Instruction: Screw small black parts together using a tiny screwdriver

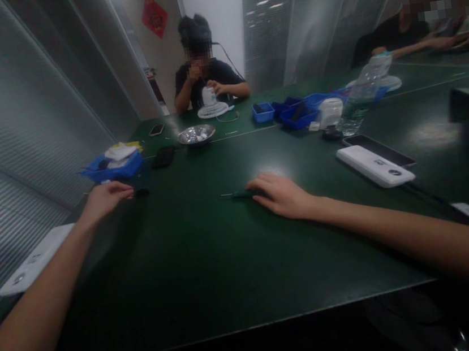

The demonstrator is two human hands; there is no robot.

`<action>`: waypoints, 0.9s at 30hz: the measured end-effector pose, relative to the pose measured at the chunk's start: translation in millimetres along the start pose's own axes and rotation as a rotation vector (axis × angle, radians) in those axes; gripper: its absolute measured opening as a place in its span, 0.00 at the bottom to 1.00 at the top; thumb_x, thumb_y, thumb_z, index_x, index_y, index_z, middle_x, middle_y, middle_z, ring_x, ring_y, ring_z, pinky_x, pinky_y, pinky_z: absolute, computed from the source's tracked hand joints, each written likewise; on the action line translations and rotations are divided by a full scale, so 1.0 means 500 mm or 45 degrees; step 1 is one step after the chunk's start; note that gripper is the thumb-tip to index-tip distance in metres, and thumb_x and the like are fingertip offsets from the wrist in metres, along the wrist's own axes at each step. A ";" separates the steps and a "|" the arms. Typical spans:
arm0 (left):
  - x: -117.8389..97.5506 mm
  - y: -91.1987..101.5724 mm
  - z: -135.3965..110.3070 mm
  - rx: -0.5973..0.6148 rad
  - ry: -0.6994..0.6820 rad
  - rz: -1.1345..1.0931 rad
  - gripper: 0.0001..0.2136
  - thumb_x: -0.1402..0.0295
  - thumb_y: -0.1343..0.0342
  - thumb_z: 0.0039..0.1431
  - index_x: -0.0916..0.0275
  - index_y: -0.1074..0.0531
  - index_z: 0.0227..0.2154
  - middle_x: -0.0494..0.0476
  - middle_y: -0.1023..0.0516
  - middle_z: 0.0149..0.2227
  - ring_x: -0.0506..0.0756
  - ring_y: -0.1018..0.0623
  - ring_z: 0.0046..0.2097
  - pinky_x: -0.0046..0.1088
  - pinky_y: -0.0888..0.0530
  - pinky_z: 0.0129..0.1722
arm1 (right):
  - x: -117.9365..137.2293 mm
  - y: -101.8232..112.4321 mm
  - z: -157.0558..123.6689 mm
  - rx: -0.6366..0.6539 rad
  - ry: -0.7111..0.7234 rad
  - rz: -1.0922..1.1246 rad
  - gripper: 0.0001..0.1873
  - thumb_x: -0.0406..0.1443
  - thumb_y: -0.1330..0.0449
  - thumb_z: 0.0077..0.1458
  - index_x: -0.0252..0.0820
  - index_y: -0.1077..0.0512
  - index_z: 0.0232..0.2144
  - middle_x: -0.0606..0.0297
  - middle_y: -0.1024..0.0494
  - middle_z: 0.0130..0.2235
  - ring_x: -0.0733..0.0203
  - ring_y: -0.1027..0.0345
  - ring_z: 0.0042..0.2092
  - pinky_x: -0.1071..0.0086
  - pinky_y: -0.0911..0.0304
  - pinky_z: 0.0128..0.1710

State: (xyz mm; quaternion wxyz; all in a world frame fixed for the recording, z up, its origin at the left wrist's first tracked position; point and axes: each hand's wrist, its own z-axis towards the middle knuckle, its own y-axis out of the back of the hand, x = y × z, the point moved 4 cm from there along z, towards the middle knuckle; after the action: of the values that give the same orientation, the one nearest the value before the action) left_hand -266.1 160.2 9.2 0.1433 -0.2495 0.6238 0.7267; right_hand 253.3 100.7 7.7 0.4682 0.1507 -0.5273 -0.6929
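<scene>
A screwdriver [243,194] with a dark green handle and thin metal shaft points left, low over the green table [195,271]. My right hand [282,197] rests on the table with its fingers closed around that handle. Over on the left, my left hand [108,199] has its fingertips pressed together, just beside a small flat black piece [141,192]. Whether the fingers touch this piece or pinch something else is too blurred to tell. Behind my left hand stands a blue tray [120,169] with white and yellow items in it.
A metal bowl [196,135] with small parts, a dark phone [164,157], blue bins [263,113] and a tilted clear bottle [360,100] stand further back. White power banks [374,166] lie at both sides. A person opposite handles a white fan [212,108]; another sits right.
</scene>
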 end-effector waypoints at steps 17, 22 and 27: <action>-0.048 -0.048 -0.019 0.010 -0.091 -0.024 0.19 0.61 0.33 0.57 0.64 0.22 0.48 0.53 0.19 0.47 0.56 0.23 0.47 0.31 0.30 0.50 | -0.004 -0.003 -0.001 -0.004 -0.007 -0.004 0.14 0.35 0.43 0.65 0.40 0.32 0.53 0.55 0.25 0.47 0.52 0.32 0.45 0.59 0.34 0.42; -0.020 -0.037 -0.018 -0.182 -0.144 0.132 0.17 0.64 0.36 0.60 0.64 0.23 0.51 0.51 0.19 0.45 0.53 0.23 0.45 0.28 0.31 0.50 | 0.000 0.000 0.001 -0.003 -0.006 -0.013 0.14 0.35 0.43 0.65 0.40 0.32 0.53 0.55 0.25 0.46 0.52 0.32 0.45 0.60 0.35 0.42; 0.029 -0.020 -0.004 -0.267 -0.072 0.135 0.17 0.66 0.36 0.61 0.64 0.23 0.52 0.51 0.18 0.44 0.52 0.21 0.45 0.26 0.29 0.49 | -0.002 -0.002 0.001 0.006 -0.007 -0.023 0.14 0.35 0.43 0.65 0.40 0.32 0.53 0.55 0.25 0.47 0.52 0.32 0.45 0.60 0.35 0.42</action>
State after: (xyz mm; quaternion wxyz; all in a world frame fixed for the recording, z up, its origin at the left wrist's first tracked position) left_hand -272.6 158.5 -7.4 0.0955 -0.2091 0.5522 0.8014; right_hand 252.9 101.8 6.8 0.4599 0.1547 -0.5288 -0.6964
